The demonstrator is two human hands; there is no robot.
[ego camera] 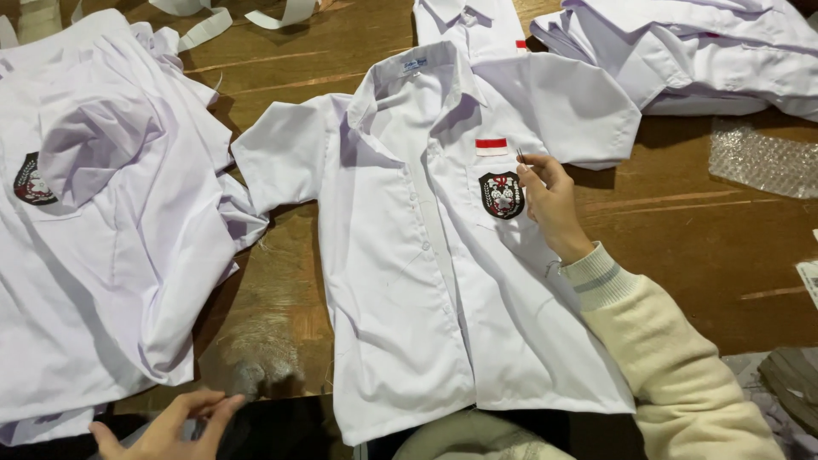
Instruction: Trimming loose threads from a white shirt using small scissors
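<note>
a: where was the shirt when you looked down?

b: the white short-sleeved shirt (426, 281) lay flat and face up in the middle of the wooden surface (707, 247), collar toward the far edge, hem reaching the near edge. i had my right hand (550, 200) resting on its chest, just beside the dark round badge (501, 194) and below the small red and white patch (491, 146).

a: was that hand holding anything?

b: its fingertips were pinched shut on a thin metal pin or needle (520, 156); too small to tell which.

a: and the other one?

b: my left hand (166, 426) sat at the near edge, fingers loosely curled and apart, gripping nothing, close to the hem of a second white shirt (111, 255) spread over the left side. more folded white shirts (682, 60) were piled at the far right corner, with a sheet of bubble wrap (763, 158) near the right edge.
</note>
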